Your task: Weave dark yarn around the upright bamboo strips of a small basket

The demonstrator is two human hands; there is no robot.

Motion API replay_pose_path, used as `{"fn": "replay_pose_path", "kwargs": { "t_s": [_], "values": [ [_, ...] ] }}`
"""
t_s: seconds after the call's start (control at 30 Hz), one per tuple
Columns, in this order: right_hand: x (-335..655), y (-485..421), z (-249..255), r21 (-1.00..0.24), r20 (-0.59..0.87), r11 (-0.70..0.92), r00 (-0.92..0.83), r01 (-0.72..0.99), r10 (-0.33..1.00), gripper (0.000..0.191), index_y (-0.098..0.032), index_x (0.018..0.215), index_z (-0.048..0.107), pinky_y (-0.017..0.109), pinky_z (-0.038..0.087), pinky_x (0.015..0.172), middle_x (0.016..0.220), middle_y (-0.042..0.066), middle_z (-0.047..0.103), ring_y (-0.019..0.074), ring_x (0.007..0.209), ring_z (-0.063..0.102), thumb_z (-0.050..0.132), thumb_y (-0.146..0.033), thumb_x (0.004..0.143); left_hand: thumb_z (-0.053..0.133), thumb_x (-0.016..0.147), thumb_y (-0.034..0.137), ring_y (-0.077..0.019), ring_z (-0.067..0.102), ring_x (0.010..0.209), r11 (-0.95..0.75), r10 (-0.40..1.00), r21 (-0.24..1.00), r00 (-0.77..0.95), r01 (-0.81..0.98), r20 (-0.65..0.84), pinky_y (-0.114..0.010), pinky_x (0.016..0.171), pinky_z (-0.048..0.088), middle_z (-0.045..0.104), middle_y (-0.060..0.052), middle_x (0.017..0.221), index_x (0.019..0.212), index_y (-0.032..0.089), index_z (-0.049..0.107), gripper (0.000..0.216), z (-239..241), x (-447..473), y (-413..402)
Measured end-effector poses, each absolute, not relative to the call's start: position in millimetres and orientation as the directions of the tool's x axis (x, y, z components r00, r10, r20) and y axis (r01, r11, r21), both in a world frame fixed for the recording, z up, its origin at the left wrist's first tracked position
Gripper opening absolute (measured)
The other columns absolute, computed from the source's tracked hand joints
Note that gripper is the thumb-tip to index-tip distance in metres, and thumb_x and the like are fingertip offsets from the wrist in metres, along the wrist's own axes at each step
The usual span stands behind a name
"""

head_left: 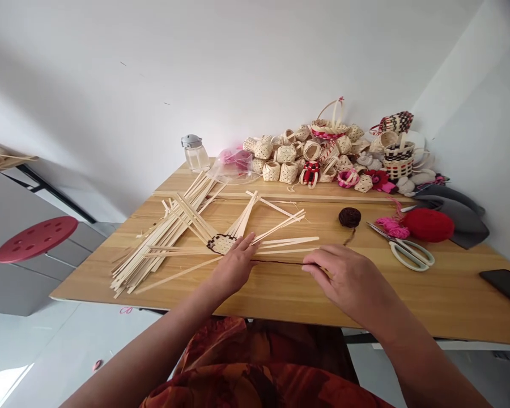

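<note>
A small woven base [223,243] of pale flat strips, edged with dark yarn, lies on the table with loose strip ends fanning out around it. My left hand [237,262] covers its right edge and holds it down, fingers across the strips; what is under the palm is hidden. From beside that hand a dark brown yarn strand [278,262] stretches right, nearly straight, to my right hand [340,275], where thumb and index finger pinch it. Beyond the right hand sits the dark yarn ball [349,217], with a strand trailing toward that hand.
Loose strips [153,255] lie piled at left. White-handled scissors [408,252], red yarn [429,224] and pink yarn [391,227] lie at right, a phone [505,286] farther out. Small woven baskets [286,153] crowd the back beside a bottle [195,153]. A red stool [37,238] stands left.
</note>
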State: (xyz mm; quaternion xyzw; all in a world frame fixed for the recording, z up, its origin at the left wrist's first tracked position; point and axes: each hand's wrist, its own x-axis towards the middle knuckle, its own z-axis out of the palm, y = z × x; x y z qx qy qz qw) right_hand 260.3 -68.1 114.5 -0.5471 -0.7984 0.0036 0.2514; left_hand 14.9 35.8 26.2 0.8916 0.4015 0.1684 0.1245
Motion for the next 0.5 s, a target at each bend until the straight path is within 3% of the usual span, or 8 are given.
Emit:
{"fn": "replay_pose_path", "kwargs": {
  "t_s": [0.13,0.33,0.43,0.5],
  "values": [
    [279.2,-58.6,117.0,-0.393,0.421,0.355,-0.177,0.848,0.890,0.012,-0.021,0.084,0.071,0.029,0.044,0.073,0.082,0.001,0.071,0.0170,0.076,0.063,0.063,-0.023,0.093,0.049,0.092,0.008,-0.0257,0.053,0.135,-0.668,0.741,0.325,0.641,0.670,0.201,-0.044,0.118,0.039,0.057,-0.012,0.145,0.128,0.019,0.067,0.041,23.4,11.0,37.7],
    [296.6,-44.5,101.6,-0.657,0.252,0.165,0.009,0.736,0.968,0.018,-0.022,0.079,0.074,0.026,0.043,0.057,0.070,-0.001,0.070,0.0141,0.060,0.059,0.068,-0.037,0.088,0.053,0.092,0.016,-0.0222,0.064,0.123,-0.636,0.762,0.470,0.595,0.612,0.257,-0.037,0.109,0.049,0.067,-0.006,0.133,0.125,0.023,0.070,0.037,29.8,1.8,37.6],
    [291.5,-45.8,97.4,-0.705,0.308,0.195,0.047,0.682,0.950,0.019,-0.023,0.097,0.074,0.025,0.046,0.060,0.073,-0.001,0.069,0.0138,0.061,0.059,0.070,-0.037,0.086,0.054,0.091,0.017,-0.0220,0.065,0.121,-0.614,0.779,0.519,0.563,0.595,0.277,-0.037,0.109,0.049,0.070,-0.005,0.129,0.124,0.022,0.071,0.037,29.4,-1.3,38.8],
    [288.0,-46.5,96.8,-0.712,0.364,0.217,0.086,0.668,0.928,0.039,-0.023,0.121,0.067,0.025,0.047,0.062,0.073,-0.001,0.068,0.0137,0.060,0.058,0.071,-0.035,0.084,0.054,0.091,0.018,-0.0224,0.066,0.121,-0.602,0.790,0.540,0.536,0.588,0.298,-0.038,0.109,0.050,0.070,-0.006,0.128,0.124,0.021,0.070,0.037,29.1,-2.0,39.6]
  ]
}}
